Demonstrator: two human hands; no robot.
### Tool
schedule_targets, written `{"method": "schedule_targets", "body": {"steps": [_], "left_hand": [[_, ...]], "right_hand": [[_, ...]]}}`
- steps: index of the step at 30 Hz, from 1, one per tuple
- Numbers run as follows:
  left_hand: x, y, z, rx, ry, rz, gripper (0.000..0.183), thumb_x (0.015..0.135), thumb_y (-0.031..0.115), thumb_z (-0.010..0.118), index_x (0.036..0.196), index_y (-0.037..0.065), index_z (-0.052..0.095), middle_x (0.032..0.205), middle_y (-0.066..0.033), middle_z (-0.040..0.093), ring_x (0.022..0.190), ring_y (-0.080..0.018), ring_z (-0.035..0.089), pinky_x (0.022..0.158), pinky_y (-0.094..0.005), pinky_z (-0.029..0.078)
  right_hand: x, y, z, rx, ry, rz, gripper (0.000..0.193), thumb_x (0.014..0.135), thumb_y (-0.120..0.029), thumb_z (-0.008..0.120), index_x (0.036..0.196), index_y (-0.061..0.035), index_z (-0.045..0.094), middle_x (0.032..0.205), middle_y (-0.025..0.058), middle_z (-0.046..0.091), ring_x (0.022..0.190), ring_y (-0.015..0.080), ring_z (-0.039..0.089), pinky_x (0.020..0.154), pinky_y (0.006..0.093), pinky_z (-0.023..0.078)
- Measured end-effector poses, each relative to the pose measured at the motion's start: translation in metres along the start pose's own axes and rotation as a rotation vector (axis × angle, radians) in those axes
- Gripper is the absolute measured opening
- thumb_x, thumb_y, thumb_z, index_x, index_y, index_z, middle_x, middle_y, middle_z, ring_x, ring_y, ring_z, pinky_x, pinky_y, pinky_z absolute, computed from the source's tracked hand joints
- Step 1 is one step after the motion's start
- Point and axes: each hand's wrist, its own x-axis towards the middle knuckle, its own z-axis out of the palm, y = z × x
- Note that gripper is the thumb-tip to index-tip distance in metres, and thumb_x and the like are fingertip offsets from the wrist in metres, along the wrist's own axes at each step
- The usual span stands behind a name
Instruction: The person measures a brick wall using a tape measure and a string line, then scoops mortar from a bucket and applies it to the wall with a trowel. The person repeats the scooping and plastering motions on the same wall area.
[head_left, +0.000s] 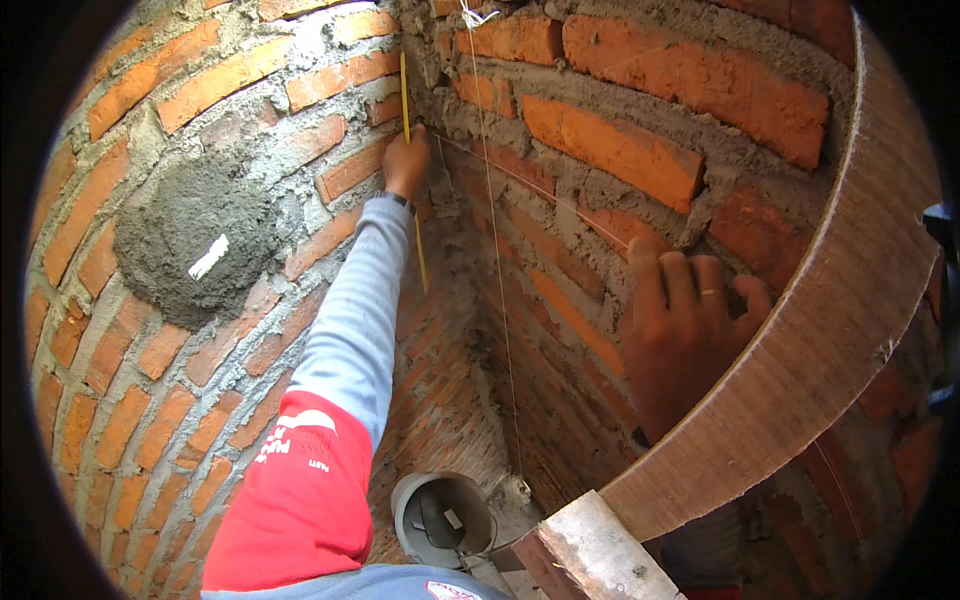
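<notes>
My left arm reaches up into the corner between two brick walls. There my left hand is closed around a thin yellow measuring strip, which stands upright along the corner and shows above and below the hand. A thin light string slants from beside that hand, across the right wall, to my right hand. My right hand's fingers are curled close to the brick, with the string's end at the fingertips. Its wrist and forearm are largely hidden behind a wooden board.
A vertical string hangs down the corner from a white knot. The wooden board crosses the right side, meeting a wood block. Below stands a bucket. Wet mortar with a white fleck sticks to the left brick wall.
</notes>
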Motion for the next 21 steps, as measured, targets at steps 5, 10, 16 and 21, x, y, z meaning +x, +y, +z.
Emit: {"method": "schedule_targets", "body": {"steps": [5, 10, 16, 21], "left_hand": [[-0.088, 0.017, -0.054, 0.026, 0.002, 0.054, 0.059, 0.112, 0.049, 0.038, 0.15, 0.007, 0.055, 0.104, -0.0189, 0.076, 0.083, -0.0257, 0.075, 0.076, -0.0404, 0.06], [-0.189, 0.046, -0.121, -0.621, -0.126, -0.076, 0.055, 0.112, 0.046, 0.036, 0.141, 0.004, 0.058, 0.105, -0.0091, 0.066, 0.057, -0.0101, 0.061, 0.047, -0.0246, 0.05], [-0.254, 0.091, -0.162, -1.166, 0.229, 0.21, 0.04, 0.111, 0.037, 0.045, 0.14, 0.01, 0.051, 0.098, -0.0036, 0.061, 0.072, -0.0101, 0.05, 0.057, -0.0239, 0.044], [-0.267, 0.109, -0.182, -1.229, 0.414, 0.273, 0.035, 0.115, 0.039, 0.039, 0.141, 0.017, 0.047, 0.096, -0.0028, 0.057, 0.07, -0.0069, 0.051, 0.05, -0.0191, 0.044]], "right_hand": [[-0.004, -0.002, 0.017, 0.128, 0.297, -0.24, 0.035, 0.085, -0.024, 0.076, 0.111, -0.0015, 0.072, 0.096, 0.01, 0.069, 0.096, 0.022, 0.069, 0.084, 0.0424, 0.055], [-0.019, -0.04, 0.043, 0.645, 0.297, -0.292, 0.033, 0.089, -0.024, 0.076, 0.109, 0.0012, 0.073, 0.099, 0.0141, 0.071, 0.098, 0.0256, 0.072, 0.085, 0.0438, 0.058], [-0.03, -0.08, 0.062, 1.55, -0.431, 0.578, 0.038, 0.101, -0.032, 0.07, 0.117, 0.002, 0.071, 0.104, 0.0158, 0.072, 0.097, 0.0265, 0.071, 0.08, 0.0365, 0.058], [-0.021, -0.084, 0.067, 1.661, -0.378, 0.676, 0.044, 0.104, -0.037, 0.067, 0.124, 0.0027, 0.068, 0.105, 0.0131, 0.071, 0.092, 0.022, 0.07, 0.076, 0.0362, 0.057]]}}
